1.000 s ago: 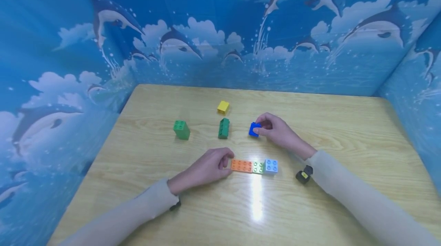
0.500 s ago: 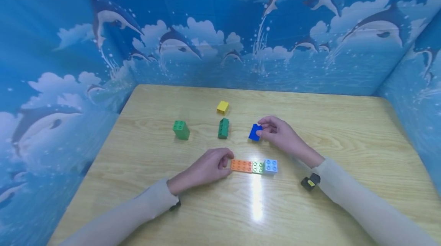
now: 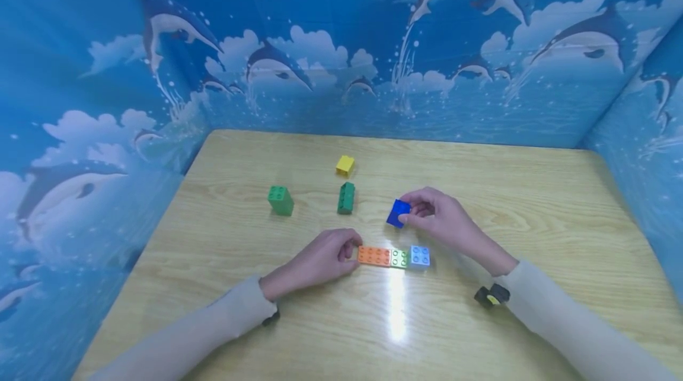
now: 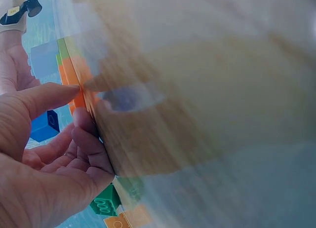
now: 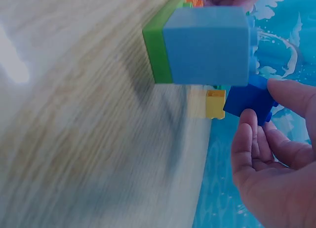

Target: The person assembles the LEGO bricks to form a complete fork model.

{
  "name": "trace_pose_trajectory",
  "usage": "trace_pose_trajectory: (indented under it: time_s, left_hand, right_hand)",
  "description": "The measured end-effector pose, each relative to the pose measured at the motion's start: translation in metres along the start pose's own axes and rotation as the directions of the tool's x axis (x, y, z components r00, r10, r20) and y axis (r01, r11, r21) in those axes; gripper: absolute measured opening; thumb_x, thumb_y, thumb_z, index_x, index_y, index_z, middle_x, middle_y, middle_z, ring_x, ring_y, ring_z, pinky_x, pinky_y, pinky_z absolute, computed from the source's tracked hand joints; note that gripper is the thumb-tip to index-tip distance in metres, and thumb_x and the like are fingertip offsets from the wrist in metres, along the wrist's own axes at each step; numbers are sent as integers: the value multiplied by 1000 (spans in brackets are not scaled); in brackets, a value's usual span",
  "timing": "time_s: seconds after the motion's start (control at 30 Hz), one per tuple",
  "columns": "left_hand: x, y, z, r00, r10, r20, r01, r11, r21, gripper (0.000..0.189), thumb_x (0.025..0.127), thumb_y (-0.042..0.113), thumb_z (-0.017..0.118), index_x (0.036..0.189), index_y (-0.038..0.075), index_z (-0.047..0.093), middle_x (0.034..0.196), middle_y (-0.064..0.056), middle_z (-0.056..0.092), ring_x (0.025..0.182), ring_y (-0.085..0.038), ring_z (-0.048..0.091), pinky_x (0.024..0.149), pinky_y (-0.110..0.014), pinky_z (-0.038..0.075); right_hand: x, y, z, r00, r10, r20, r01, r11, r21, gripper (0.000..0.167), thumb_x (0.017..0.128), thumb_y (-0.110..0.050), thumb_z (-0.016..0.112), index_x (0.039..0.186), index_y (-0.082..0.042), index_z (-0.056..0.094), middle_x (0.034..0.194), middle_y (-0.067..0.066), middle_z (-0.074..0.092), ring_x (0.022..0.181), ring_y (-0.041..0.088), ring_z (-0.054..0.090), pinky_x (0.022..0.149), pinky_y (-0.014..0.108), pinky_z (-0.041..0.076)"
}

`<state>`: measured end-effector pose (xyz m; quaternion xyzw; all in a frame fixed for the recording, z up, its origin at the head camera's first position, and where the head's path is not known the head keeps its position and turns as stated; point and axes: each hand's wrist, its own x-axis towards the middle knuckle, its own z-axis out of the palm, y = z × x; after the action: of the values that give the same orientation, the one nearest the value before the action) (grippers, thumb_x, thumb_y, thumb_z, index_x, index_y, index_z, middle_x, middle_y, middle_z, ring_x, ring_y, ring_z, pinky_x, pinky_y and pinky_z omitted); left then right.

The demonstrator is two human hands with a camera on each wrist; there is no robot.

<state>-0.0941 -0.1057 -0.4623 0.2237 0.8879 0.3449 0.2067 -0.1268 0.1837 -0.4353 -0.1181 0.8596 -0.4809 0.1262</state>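
Note:
Between the thumb and fingers of my right hand (image 3: pixel 443 215) is a dark blue brick (image 3: pixel 398 214), tilted and lifted off the table in the right wrist view. My left hand (image 3: pixel 325 256) pinches the left end of a flat orange brick (image 3: pixel 373 256), thumb on the near side and curled fingers on the far side. A flat light green brick (image 3: pixel 399 258) continues the row to the right of the orange one. On its right part stands a light blue brick (image 5: pixel 207 45). The dark blue brick is beyond this row, apart from it.
Farther back on the wooden table (image 3: pixel 533 203) lie a dark green brick (image 3: pixel 345 198) on its side and a yellow brick (image 3: pixel 345 165). A tall green brick (image 3: pixel 281 201) stands to the left. Dolphin-printed sheets (image 3: pixel 320 73) surround the table.
My right hand has drawn the dark blue brick nearer to the row and slightly to the right, turning it a little. My left hand has stayed still at the orange brick.

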Motion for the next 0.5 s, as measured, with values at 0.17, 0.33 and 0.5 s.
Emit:
trace_pose_trajectory:
  time_s: [0.17, 0.33, 0.5]
  left_hand:
    - [1, 0, 0, 1000, 1, -6, -1, 1000, 6, 38, 93, 6, 86, 128, 5, 71, 91, 6, 63, 80, -9, 60, 70, -26, 56]
    - [1, 0, 0, 1000, -7, -10, 7, 1000, 0, 38, 93, 7, 86, 128, 6, 71, 90, 6, 63, 78, -10, 61, 69, -26, 56]
    - [2, -4, 1, 1000, 19, -13, -19, 1000, -4, 37, 93, 6, 85, 127, 5, 72, 88, 7, 62, 76, -9, 60, 68, -26, 55]
  right_hand:
    - [-11, -7, 4, 998, -59, 33, 59, 998, -8, 39, 98, -19, 85, 132, -5, 73, 112, 3, 70, 103, 21, 68, 93, 39, 60]
    - [-20, -12, 10, 990, -126, 59, 129, 991, -37, 40, 94, -15, 87, 131, -7, 74, 112, -1, 71, 103, 21, 68, 94, 44, 61]
    - [-28, -12, 16, 984, -172, 54, 176, 982, -72, 37, 93, -15, 88, 127, -10, 75, 112, -4, 71, 107, 28, 68, 96, 53, 59]
